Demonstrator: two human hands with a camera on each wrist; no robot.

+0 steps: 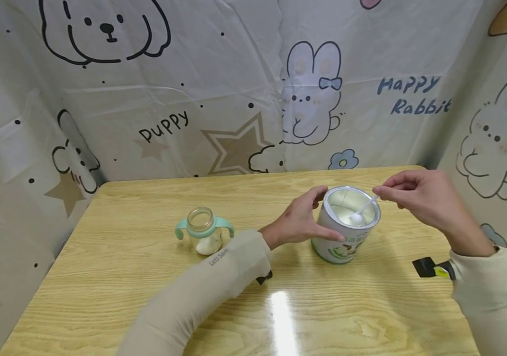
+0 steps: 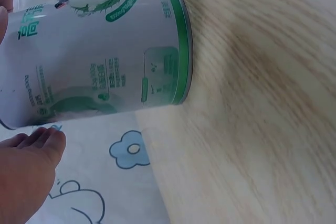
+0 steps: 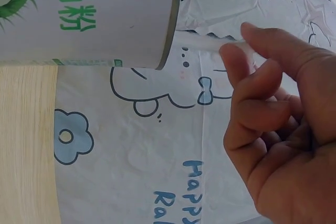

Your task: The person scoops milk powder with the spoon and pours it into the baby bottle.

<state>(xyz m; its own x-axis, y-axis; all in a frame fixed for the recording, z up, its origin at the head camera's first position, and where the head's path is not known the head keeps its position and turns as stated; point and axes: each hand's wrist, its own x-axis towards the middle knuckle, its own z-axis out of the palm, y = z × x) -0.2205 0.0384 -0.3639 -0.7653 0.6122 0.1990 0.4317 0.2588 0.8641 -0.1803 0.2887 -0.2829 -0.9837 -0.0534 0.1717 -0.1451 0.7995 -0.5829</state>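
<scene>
A white and green milk powder can (image 1: 340, 247) stands without a lid on the right half of the table. My left hand (image 1: 300, 217) holds it from the left, thumb along the front and fingers at the far side of the rim. Between thumb and fingertips my right hand (image 1: 427, 198) pinches the handle of a white scoop (image 1: 357, 218), whose bowl is inside the can at the pale powder. In the right wrist view the handle (image 3: 205, 41) slants over the can's rim. Printed green lettering covers the can (image 2: 94, 56) in the left wrist view.
To the left stands a clear baby bottle (image 1: 200, 221) with mint-green handles, its top off and pale powder inside. The wooden table (image 1: 138, 277) meets a printed cloth backdrop (image 1: 235, 89) at the back and sides.
</scene>
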